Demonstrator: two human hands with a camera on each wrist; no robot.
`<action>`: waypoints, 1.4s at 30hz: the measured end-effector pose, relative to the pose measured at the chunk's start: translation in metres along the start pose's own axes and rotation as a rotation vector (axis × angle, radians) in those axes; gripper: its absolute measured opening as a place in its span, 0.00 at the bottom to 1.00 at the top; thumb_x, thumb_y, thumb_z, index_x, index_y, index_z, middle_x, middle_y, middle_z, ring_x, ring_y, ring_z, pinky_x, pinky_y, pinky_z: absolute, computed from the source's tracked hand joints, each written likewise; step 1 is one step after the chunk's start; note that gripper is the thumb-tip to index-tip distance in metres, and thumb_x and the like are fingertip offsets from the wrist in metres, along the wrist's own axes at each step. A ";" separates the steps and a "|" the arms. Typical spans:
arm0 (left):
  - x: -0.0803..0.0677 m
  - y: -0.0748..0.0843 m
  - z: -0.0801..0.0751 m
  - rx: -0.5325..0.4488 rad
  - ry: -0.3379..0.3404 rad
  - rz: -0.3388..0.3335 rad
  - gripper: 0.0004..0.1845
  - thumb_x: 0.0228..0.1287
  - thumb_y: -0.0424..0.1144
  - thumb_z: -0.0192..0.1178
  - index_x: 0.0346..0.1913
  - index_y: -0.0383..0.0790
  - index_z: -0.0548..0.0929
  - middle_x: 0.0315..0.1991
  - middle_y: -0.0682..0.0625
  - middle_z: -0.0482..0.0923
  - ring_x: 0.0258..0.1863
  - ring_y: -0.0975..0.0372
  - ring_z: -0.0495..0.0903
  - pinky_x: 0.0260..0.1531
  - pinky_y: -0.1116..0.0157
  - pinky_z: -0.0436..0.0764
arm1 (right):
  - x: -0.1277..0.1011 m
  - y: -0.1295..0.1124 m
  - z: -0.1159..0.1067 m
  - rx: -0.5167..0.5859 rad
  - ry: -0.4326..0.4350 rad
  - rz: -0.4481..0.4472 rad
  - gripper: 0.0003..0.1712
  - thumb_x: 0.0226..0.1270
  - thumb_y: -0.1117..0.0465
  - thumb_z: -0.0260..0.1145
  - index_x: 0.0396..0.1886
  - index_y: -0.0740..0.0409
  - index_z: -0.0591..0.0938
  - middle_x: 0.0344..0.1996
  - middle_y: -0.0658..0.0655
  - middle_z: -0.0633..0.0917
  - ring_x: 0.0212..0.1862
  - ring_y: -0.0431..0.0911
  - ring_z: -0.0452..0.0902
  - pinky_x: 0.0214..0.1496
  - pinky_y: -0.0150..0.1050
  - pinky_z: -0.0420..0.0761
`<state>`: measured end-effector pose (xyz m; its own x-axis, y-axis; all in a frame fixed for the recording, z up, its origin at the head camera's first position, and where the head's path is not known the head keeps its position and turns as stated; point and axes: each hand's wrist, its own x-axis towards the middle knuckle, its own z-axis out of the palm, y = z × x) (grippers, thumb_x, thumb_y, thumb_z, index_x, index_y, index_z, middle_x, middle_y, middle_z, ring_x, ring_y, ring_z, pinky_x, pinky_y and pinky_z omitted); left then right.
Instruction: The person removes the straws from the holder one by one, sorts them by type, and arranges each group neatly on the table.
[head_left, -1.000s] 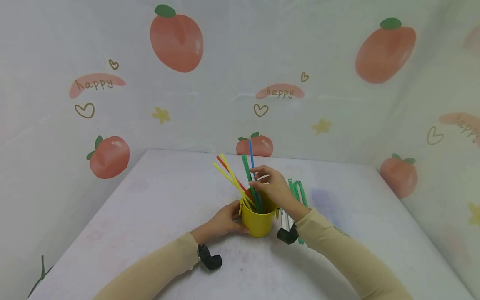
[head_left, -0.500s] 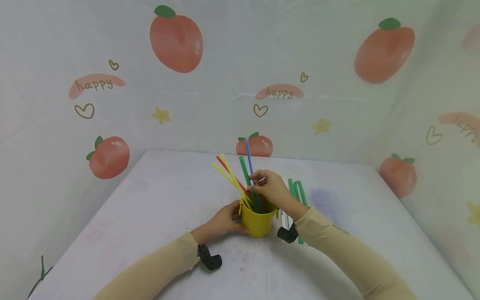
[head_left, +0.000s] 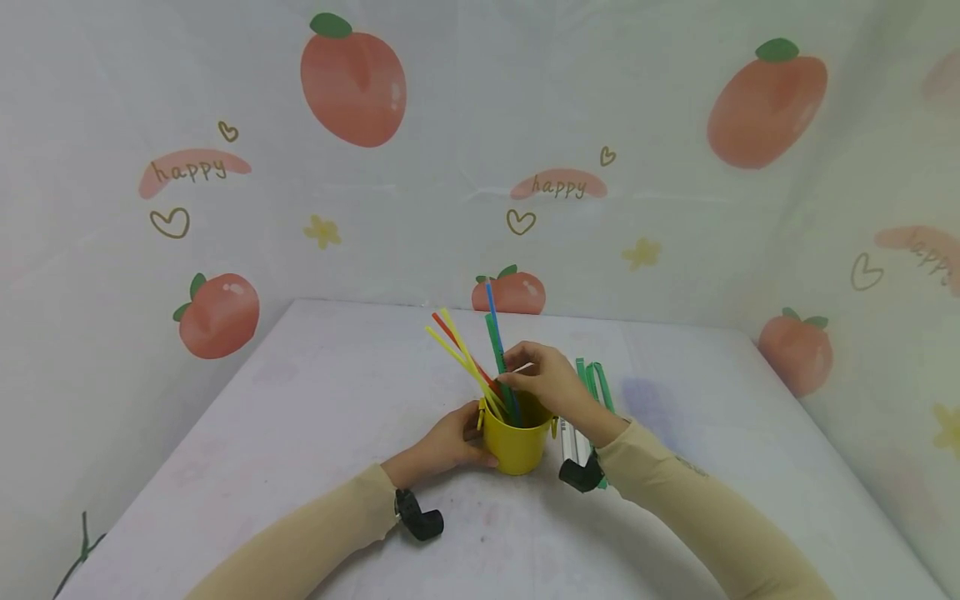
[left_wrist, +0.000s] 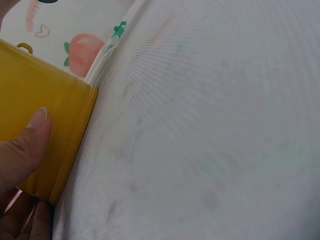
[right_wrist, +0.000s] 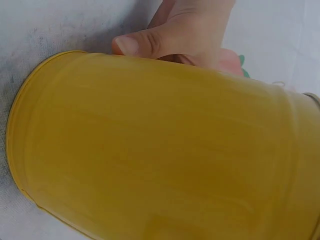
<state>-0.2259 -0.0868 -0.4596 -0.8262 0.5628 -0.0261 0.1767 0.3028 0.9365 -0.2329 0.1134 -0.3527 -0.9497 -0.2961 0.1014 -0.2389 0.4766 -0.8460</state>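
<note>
Yellow cup stands at frame centre on the table; left hand grips its side; right hand pinches the blue straw above it, fingertips partly hidden; green straws lie half-covered just right.

From my seat the yellow cup reads as painted metal, smooth with a soft satin sheen and faint ridges near its base. The straws in it look like thin glossy plastic. The table is covered in a matt white cloth with a fine weave. The backdrop seems a thin printed sheet, perhaps plastic. My sleeves are soft matt knit fabric.
</note>
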 end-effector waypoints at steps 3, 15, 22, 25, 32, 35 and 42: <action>0.000 -0.001 0.000 0.002 0.003 -0.012 0.45 0.51 0.39 0.74 0.71 0.39 0.62 0.70 0.45 0.66 0.68 0.51 0.68 0.69 0.52 0.67 | -0.002 -0.001 -0.003 0.066 0.000 0.000 0.12 0.62 0.63 0.69 0.45 0.61 0.80 0.42 0.59 0.84 0.43 0.50 0.84 0.47 0.41 0.87; 0.001 -0.001 0.000 -0.017 -0.001 -0.011 0.45 0.51 0.38 0.74 0.71 0.40 0.62 0.70 0.45 0.66 0.69 0.49 0.66 0.69 0.51 0.67 | -0.005 -0.008 -0.029 0.217 0.087 -0.119 0.14 0.64 0.66 0.66 0.48 0.65 0.78 0.43 0.63 0.81 0.43 0.48 0.85 0.45 0.44 0.87; 0.000 0.003 0.000 -0.007 0.003 -0.005 0.45 0.51 0.36 0.74 0.71 0.38 0.62 0.70 0.43 0.66 0.69 0.48 0.66 0.68 0.51 0.68 | -0.005 -0.015 -0.050 0.344 0.183 -0.163 0.15 0.65 0.66 0.66 0.50 0.66 0.76 0.43 0.54 0.78 0.42 0.38 0.83 0.45 0.38 0.87; 0.000 0.002 0.000 -0.008 0.005 0.001 0.45 0.51 0.35 0.74 0.71 0.36 0.62 0.69 0.41 0.66 0.69 0.47 0.66 0.68 0.50 0.67 | -0.005 -0.017 -0.060 0.393 0.242 -0.193 0.13 0.65 0.66 0.66 0.48 0.61 0.78 0.41 0.50 0.79 0.41 0.37 0.82 0.44 0.36 0.87; 0.001 0.000 0.000 -0.016 0.004 0.008 0.44 0.51 0.35 0.74 0.71 0.36 0.62 0.69 0.42 0.66 0.69 0.47 0.66 0.68 0.51 0.68 | -0.005 -0.018 -0.084 0.535 0.339 -0.247 0.18 0.62 0.69 0.67 0.50 0.48 0.80 0.36 0.48 0.79 0.39 0.37 0.82 0.43 0.34 0.87; 0.001 0.000 0.000 -0.019 0.002 0.013 0.44 0.51 0.35 0.74 0.70 0.36 0.62 0.69 0.42 0.66 0.69 0.48 0.66 0.69 0.51 0.68 | -0.005 -0.016 -0.095 0.581 0.367 -0.262 0.22 0.62 0.70 0.67 0.54 0.47 0.78 0.36 0.49 0.79 0.38 0.38 0.82 0.42 0.34 0.87; 0.000 -0.001 0.000 -0.014 0.006 0.007 0.44 0.51 0.35 0.74 0.70 0.36 0.63 0.69 0.42 0.66 0.69 0.48 0.66 0.69 0.51 0.67 | -0.007 -0.001 -0.115 0.600 0.409 -0.265 0.31 0.62 0.72 0.66 0.65 0.54 0.73 0.33 0.51 0.79 0.34 0.38 0.83 0.39 0.34 0.87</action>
<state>-0.2263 -0.0867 -0.4601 -0.8281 0.5604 -0.0173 0.1753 0.2881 0.9414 -0.2495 0.2106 -0.2924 -0.9033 0.0474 0.4264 -0.4288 -0.1319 -0.8937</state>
